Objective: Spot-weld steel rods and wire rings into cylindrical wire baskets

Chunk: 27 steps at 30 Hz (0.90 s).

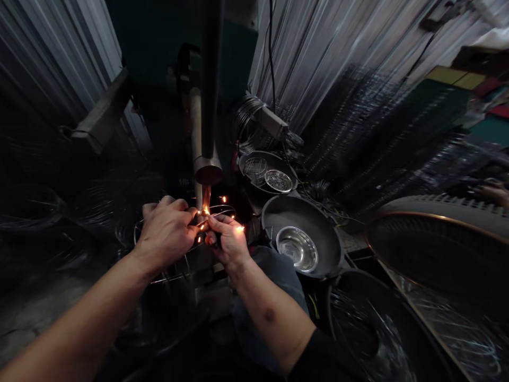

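Under the upper electrode (206, 195) of a spot welding machine, sparks fly out from the contact point. My left hand (167, 227) is closed at the left side of the electrode, fingers pinched on a wire frame. From the right, my right hand (229, 237) pinches the same wire frame (225, 207) close to the sparks. Curved thin metal wires of the frame show behind and below my hands; most of it is dark or covered by my fingers. The lower electrode is hidden by my hands.
To the right stands a black pan (330, 239) with a shiny metal bowl (297, 248) in it. Behind is another pan (292, 168) holding small parts. A black tub (338, 313) contains wire pieces. A large round fan-like guard (437, 217) stands at right; wire coils (246, 114) hang behind.
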Motion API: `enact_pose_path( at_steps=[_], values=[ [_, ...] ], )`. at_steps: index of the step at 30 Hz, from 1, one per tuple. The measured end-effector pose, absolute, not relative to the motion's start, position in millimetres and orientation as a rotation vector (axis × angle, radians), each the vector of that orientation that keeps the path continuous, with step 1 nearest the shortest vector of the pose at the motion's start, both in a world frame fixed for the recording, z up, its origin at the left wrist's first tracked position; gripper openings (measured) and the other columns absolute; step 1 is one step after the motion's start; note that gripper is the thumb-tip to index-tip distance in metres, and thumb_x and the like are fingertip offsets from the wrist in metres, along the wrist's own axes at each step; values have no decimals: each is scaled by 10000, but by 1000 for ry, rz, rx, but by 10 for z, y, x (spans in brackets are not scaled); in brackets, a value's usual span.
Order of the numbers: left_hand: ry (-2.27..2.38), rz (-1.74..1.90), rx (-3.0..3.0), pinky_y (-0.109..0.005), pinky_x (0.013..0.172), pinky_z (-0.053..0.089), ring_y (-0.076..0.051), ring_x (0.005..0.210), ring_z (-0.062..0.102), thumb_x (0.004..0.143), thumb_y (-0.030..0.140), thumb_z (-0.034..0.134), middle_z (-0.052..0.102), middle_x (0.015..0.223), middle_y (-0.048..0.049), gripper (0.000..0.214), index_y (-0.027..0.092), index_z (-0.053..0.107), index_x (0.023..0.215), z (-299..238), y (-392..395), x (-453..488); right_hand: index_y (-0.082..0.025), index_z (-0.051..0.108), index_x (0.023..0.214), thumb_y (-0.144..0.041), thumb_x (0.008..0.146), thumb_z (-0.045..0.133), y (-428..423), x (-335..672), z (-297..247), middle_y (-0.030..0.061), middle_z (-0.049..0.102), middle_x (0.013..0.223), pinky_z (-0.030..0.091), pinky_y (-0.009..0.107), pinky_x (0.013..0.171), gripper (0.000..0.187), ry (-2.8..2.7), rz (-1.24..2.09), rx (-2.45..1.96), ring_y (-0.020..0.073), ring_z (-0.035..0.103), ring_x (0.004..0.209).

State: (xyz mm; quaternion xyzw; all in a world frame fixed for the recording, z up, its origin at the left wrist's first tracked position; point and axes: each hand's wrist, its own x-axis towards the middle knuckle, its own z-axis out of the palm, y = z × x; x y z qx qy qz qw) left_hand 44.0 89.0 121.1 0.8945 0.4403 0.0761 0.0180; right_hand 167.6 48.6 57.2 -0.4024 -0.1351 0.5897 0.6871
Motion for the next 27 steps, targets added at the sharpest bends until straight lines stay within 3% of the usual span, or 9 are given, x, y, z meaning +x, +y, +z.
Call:
enact_pose_path(
  at_steps=[4, 7, 9, 11, 14, 17, 22, 27],
  values=[
    [1358, 223, 2768, -490, 763, 359, -337, 1007, 499, 813, 343, 499, 643, 964, -109, 263, 220, 718, 891, 1249, 898, 437, -147, 646, 702, -294, 543, 825, 409, 1664, 549, -29, 631, 574, 387, 176, 373, 282, -343, 1321, -932, 70, 491, 408],
    [1346, 225, 2785, -502, 774, 361, -341, 1021, 496, 798, 357, 519, 648, 977, -114, 248, 224, 717, 867, 1269, 910, 428, -170, 700, 806, -288, 588, 798, 235, 1574, 508, -12, 702, 732, 510, 217, 606, 266, -529, 1257, -999, 112, 615, 624],
    [1356, 226, 2779, -508, 788, 363, -344, 1036, 494, 782, 355, 539, 655, 997, -113, 226, 234, 718, 850, 1276, 915, 427, -193, 726, 871, -283, 662, 745, 72, 1491, 464, 0, 726, 841, 505, 254, 769, 228, -756, 1233, -1085, 144, 646, 789],
    [1370, 228, 2757, -512, 794, 366, -346, 1042, 496, 776, 355, 545, 660, 1019, -110, 220, 240, 721, 843, 1278, 916, 429, -218, 735, 929, -316, 733, 696, -87, 1412, 410, 8, 731, 900, 486, 288, 821, 222, -1018, 1254, -1183, 180, 648, 871],
    [1379, 233, 2739, -510, 794, 376, -352, 1056, 502, 784, 382, 530, 662, 1049, -116, 253, 240, 728, 854, 1274, 934, 435, -249, 732, 985, -363, 779, 661, -225, 1326, 333, 7, 728, 919, 476, 304, 807, 246, -1219, 1263, -1268, 205, 647, 881],
    [1432, 230, 2718, -504, 790, 385, -354, 1056, 511, 804, 409, 498, 658, 1074, -130, 313, 240, 735, 919, 1264, 991, 439, -227, 743, 924, -373, 806, 609, -200, 1282, 280, 3, 708, 811, 466, 272, 732, 230, -1132, 1250, -1271, 173, 619, 772],
    [1473, 249, 2704, -488, 781, 386, -353, 1036, 520, 792, 395, 523, 660, 1021, -139, 292, 232, 742, 894, 1230, 1059, 435, -203, 724, 779, -393, 750, 639, -60, 1247, 207, -11, 631, 683, 412, 226, 592, 210, -1025, 1261, -1216, 131, 519, 634],
    [1496, 300, 2748, -465, 785, 379, -324, 1020, 520, 815, 375, 507, 658, 1037, -110, 280, 224, 732, 888, 1196, 1025, 425, -211, 693, 755, -357, 730, 621, -32, 1182, 127, -21, 597, 667, 405, 236, 592, 165, -957, 1272, -1151, 126, 493, 614]
  ],
)
